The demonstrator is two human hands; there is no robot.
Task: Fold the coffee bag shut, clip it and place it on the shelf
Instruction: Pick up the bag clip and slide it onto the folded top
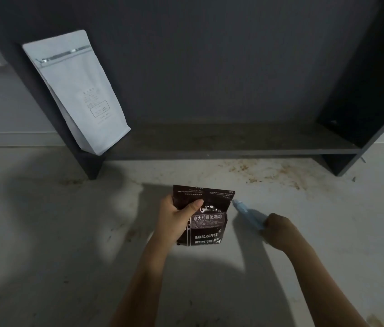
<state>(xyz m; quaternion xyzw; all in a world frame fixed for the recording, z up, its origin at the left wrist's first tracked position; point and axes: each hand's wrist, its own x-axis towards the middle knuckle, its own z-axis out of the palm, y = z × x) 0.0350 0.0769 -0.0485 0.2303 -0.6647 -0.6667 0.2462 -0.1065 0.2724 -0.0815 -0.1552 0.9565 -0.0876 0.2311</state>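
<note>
**Bag folded and held, clip brought to its edge**

At far left a pale grey pouch [77,90] leans against the side panel of the dark shelf [221,143], propped there so it stands without tipping; the rest of the shelf board is bare, which leaves room for a second bag.

Lower down, the left hand [174,220] is wrapped around the dark coffee bag [206,218], thumb pressed across the front. That thumb seems to pin the folded-over top flap, whose print reads upside down, so the fold cannot spring open. The bag is held above the pale floor [44,232], in front of the shelf.

To the right, the right hand [278,228] is closed on the rear end of a light blue clip [248,214], its tip aimed at the bag's right edge, probably ready to slide over the fold. Clipping looks not yet done.
</note>
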